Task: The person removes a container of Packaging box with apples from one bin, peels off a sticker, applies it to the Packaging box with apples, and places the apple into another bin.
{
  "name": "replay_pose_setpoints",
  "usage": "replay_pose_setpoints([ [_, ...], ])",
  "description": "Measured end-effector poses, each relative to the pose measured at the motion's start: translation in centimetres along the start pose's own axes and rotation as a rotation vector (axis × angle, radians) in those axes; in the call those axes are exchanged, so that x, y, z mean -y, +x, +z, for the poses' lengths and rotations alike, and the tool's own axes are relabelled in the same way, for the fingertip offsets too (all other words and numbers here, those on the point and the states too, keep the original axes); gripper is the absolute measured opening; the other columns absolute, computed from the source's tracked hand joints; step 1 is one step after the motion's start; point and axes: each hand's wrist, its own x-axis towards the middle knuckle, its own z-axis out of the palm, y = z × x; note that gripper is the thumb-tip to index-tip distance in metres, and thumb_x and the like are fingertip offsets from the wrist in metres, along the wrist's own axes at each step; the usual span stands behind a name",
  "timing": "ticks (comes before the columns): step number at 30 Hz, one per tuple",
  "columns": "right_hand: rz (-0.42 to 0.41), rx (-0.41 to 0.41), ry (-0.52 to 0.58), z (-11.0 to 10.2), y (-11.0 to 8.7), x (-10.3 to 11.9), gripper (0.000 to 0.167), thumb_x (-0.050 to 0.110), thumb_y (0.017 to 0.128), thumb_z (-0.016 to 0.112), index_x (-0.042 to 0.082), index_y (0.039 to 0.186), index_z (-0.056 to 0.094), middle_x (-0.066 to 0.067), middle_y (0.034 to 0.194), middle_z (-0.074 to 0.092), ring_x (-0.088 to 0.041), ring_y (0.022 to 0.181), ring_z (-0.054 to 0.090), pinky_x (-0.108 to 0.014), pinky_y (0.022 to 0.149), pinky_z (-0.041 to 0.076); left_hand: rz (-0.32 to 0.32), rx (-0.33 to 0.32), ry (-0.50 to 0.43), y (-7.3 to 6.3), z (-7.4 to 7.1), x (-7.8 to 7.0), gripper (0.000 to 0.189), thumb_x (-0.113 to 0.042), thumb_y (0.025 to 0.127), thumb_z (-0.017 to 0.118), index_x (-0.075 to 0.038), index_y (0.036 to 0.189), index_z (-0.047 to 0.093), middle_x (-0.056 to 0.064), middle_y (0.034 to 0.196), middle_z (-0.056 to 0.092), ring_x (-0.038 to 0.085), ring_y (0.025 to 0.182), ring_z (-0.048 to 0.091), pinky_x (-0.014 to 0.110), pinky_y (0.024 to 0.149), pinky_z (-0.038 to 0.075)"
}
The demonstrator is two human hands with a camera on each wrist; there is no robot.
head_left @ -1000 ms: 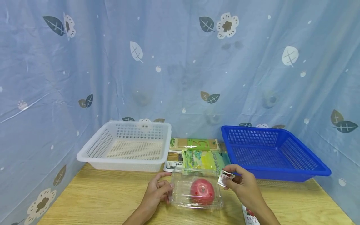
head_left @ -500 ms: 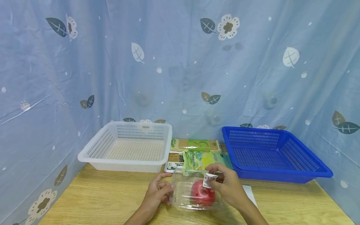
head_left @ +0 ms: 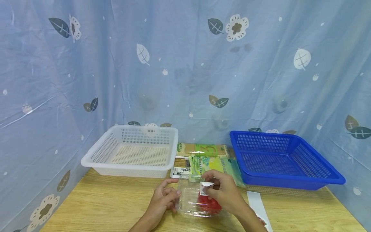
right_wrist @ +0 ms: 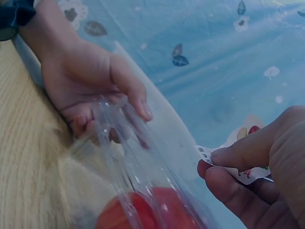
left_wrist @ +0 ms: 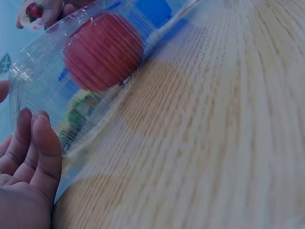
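Sticker [head_left: 204,188]: it has moved left, from beside the clear box [head_left: 188,201] to over the lid [head_left: 189,190].
Right hand [head_left: 226,193]: it came across with the sticker, thumb and finger pinched on it.
Left hand [head_left: 162,199]: it stayed at the left edge of the box, fingers bent, holding on.
Clear box: on the desk [head_left: 116,193], in about the same spot.
Red round thing [head_left: 211,207]: inside the box; the right hand now covers part of it.
Paper strip [head_left: 256,201]: more of it shows now, near the right hand.
Lid: I think the sticker isn't stuck down yet, since fingers hold it; blur makes touching hard to tell.
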Motion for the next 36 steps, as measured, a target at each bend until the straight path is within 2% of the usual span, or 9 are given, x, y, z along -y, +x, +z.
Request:
replay_pose_setpoints([
  [6,-0.039,0.014,-0.058,0.7,0.0,-0.4,0.034,-0.013,0.079,0.073,0.003,0.108,0.068,-0.007,0.09,0.064,-0.013,0.081,0.062,-0.026,0.066,0.059,0.002,-0.002,0.003,-0.1,0.0,-0.1,0.059,-0.01,0.092,0.069,0.005,0.14,0.039,-0.001,0.075,0.059,0.009,0.059,0.054,0.023,0.049,0.05],
  [10,-0.064,0.023,-0.092,0.9,-0.2,-0.7,0.038,-0.014,0.077,0.075,0.002,0.111,0.068,-0.003,0.088,0.063,-0.011,0.079,0.061,-0.024,0.068,0.059,-0.001,-0.001,0.001,-0.1,0.0,-0.1,0.059,-0.009,0.092,0.069,0.005,0.14,0.039,-0.001,0.074,0.059,0.009,0.059,0.054,0.023,0.049,0.05],
  [17,-0.169,0.036,-0.187,1.0,0.0,-1.0,0.044,-0.015,0.074,0.077,0.007,0.112,0.069,0.002,0.087,0.061,-0.006,0.071,0.056,-0.025,0.061,0.057,-0.003,-0.009,-0.003,0.0,0.0,-0.1,0.059,-0.009,0.092,0.069,0.005,0.141,0.039,-0.001,0.074,0.059,0.009,0.059,0.055,0.022,0.049,0.05],
  [21,-0.237,0.023,-0.231,1.0,0.0,-1.3,0.05,-0.022,0.07,0.071,0.007,0.111,0.069,0.006,0.087,0.061,-0.006,0.075,0.056,-0.024,0.061,0.056,-0.005,-0.005,0.0,0.0,0.0,-0.1,0.059,-0.009,0.092,0.069,0.005,0.141,0.039,-0.001,0.074,0.059,0.009,0.059,0.054,0.022,0.049,0.05],
  [26,-0.258,0.021,-0.177,0.9,-0.1,-1.4,0.057,-0.027,0.069,0.055,0.006,0.114,0.068,0.003,0.086,0.062,-0.009,0.077,0.058,-0.025,0.06,0.056,-0.003,-0.005,-0.003,0.0,0.0,-0.1,0.058,-0.008,0.092,0.069,0.005,0.14,0.04,-0.001,0.073,0.059,0.009,0.058,0.054,0.022,0.048,0.05],
  [32,-0.239,0.015,-0.114,0.7,-0.1,-1.1,0.044,-0.018,0.084,0.063,0.013,0.115,0.067,0.001,0.085,0.061,-0.009,0.073,0.056,-0.023,0.054,0.052,-0.002,-0.004,-0.003,0.0,0.0,0.0,0.058,-0.008,0.091,0.069,0.005,0.14,0.04,-0.002,0.073,0.059,0.009,0.058,0.054,0.023,0.048,0.05],
  [36,-0.245,0.026,-0.095,0.6,0.0,-1.2,0.038,-0.014,0.087,0.065,0.012,0.115,0.066,-0.001,0.088,0.059,-0.011,0.075,0.054,-0.023,0.054,0.05,0.0,-0.005,-0.001,0.0,0.0,0.0,0.058,-0.008,0.091,0.069,0.005,0.14,0.04,-0.002,0.073,0.059,0.01,0.057,0.054,0.023,0.048,0.05],
])
